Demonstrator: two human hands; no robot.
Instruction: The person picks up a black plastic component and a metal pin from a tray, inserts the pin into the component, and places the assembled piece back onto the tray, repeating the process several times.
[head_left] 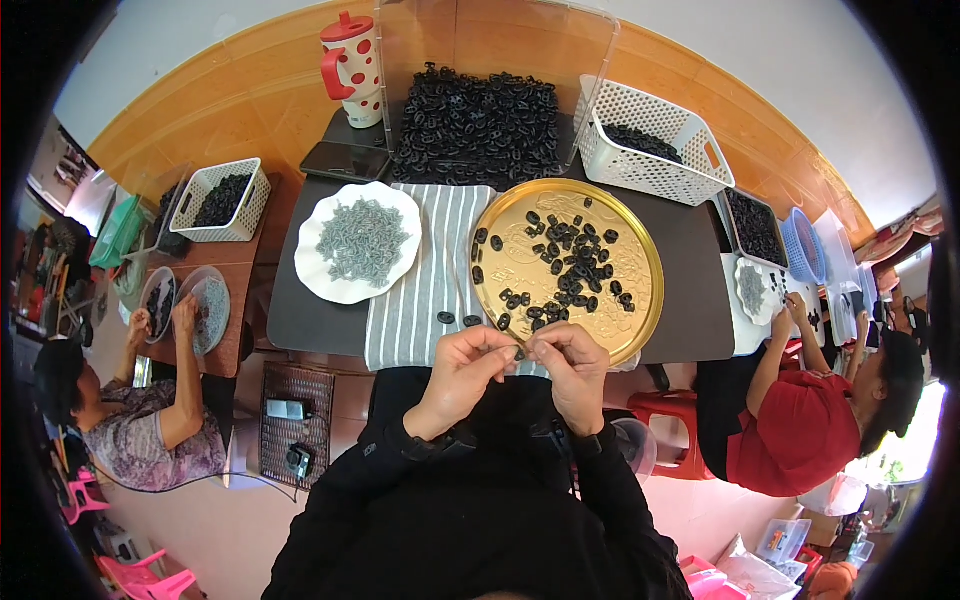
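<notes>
Fingers of left hand (462, 368) and right hand (575, 365) pinched together on one small black piece (520, 352), held just over the near rim of the gold tray (652, 268). Piece is tiny and mostly hidden, so a slip looks likely; it would drop to the lap or the striped cloth (420, 270). White plate of grey bits (362, 242) sits left on the desk (690, 300); a stray elbow could scatter them.

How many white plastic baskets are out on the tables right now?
2: one white basket right of the black parts pile, another white basket on the left table. Others may be hidden.
</notes>
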